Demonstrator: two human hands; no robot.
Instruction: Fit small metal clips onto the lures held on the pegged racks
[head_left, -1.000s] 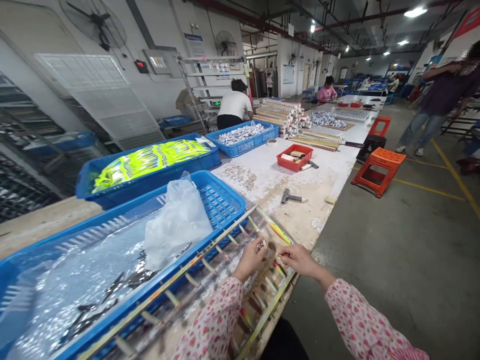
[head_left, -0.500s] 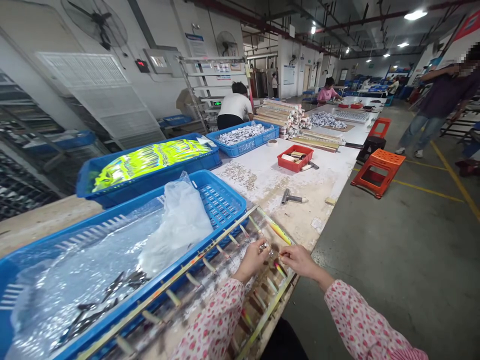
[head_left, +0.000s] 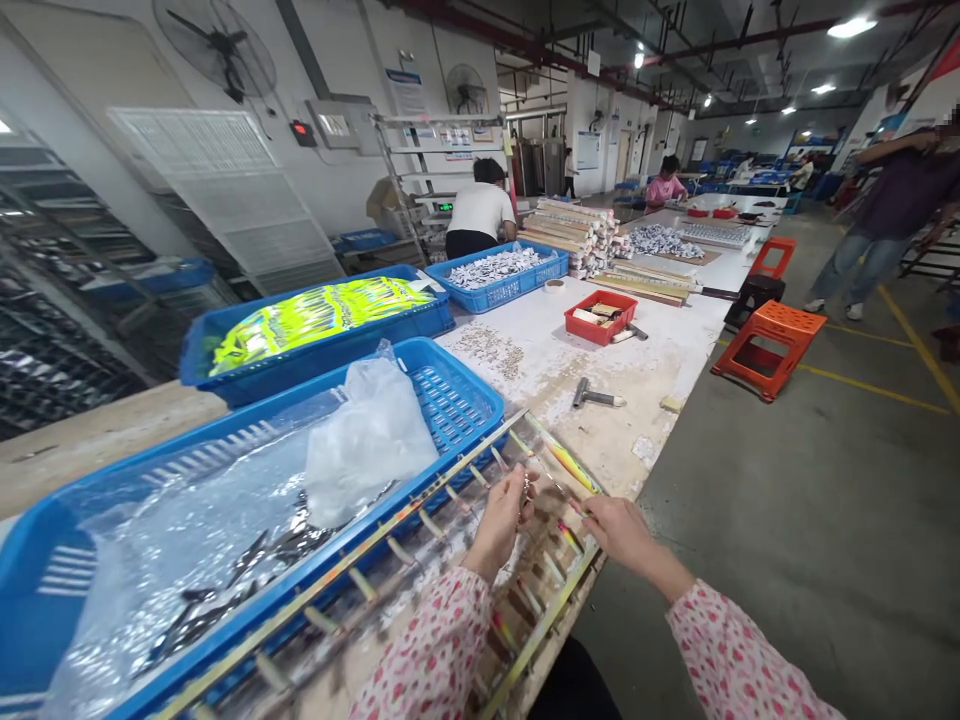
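My left hand (head_left: pixel 501 521) is closed in a pinch on a small shiny metal piece (head_left: pixel 527 487) held just above a long wooden rack (head_left: pixel 480 462) of fishing lures. My right hand (head_left: pixel 616 529) is closed too, its fingertips on the end of a thin lure (head_left: pixel 571 508) lying across the rack's right end. The two hands sit a few centimetres apart over the rack. A yellow-orange lure (head_left: pixel 564 462) lies along the rack's far end. Both sleeves are pink with a floral print.
A large blue crate (head_left: pixel 465 400) lined with clear plastic holds dark lures to my left. Behind it are a crate of yellow-green packets (head_left: pixel 315 318), a crate of white parts (head_left: pixel 499 267), a red tray (head_left: pixel 604 316) and a metal tool (head_left: pixel 596 397). Orange stools (head_left: pixel 765 345) and people stand beyond.
Both hands have shifted slightly right and up along the rack. The left hand has lifted the shiny piece a little; the camera has turned slightly.
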